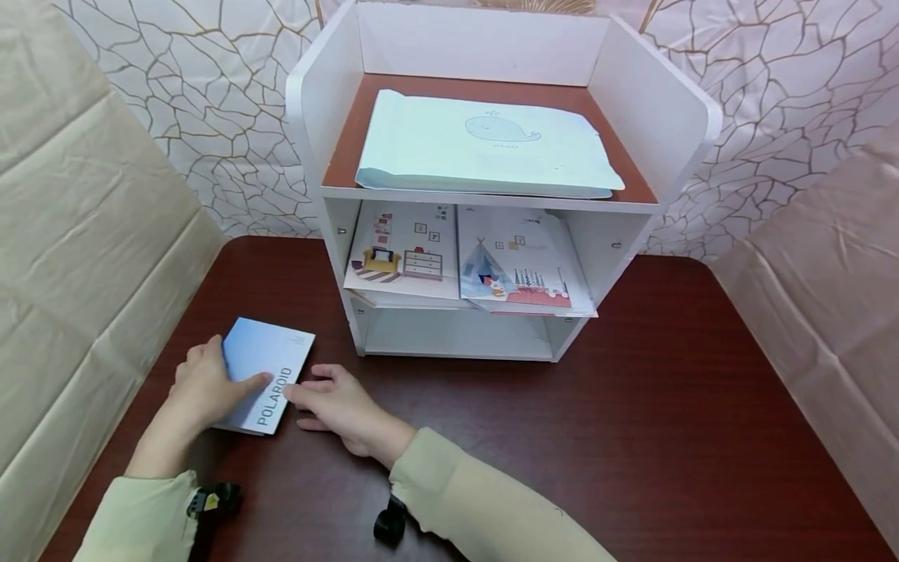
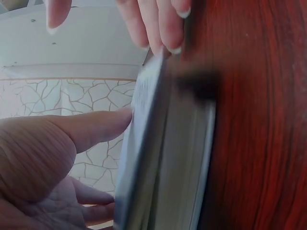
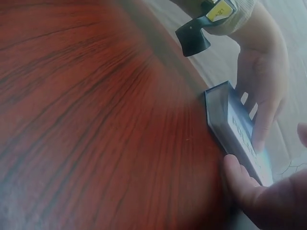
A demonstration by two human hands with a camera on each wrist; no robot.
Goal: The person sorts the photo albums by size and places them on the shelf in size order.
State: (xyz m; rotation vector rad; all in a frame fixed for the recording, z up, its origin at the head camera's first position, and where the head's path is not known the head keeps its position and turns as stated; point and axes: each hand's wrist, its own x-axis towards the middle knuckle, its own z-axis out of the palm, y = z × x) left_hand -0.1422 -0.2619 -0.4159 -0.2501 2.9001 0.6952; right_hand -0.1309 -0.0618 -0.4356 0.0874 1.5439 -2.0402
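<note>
A thick book (image 1: 270,351) with a blue-to-white cover lettered POLAROID lies at the table's left. My left hand (image 1: 207,386) grips it from the left, thumb across the cover and fingers at the far side edge. In the left wrist view the book's (image 2: 184,163) end shows, with a narrow gap under the upper cover. My right hand (image 1: 344,410) is at the book's right edge, fingers loosely extended, one fingertip touching or nearly touching it. In the right wrist view the left hand (image 3: 264,91) is across the book (image 3: 240,129), and the right thumb (image 3: 235,175) is by its near edge.
A white shelf unit (image 1: 456,336) stands at the back of the dark red table (image 1: 632,437). On its top lies a pale package with a whale drawing (image 1: 485,148). Illustrated booklets (image 1: 403,257) fill the middle shelf. Beige cloth (image 1: 84,273) borders the left side.
</note>
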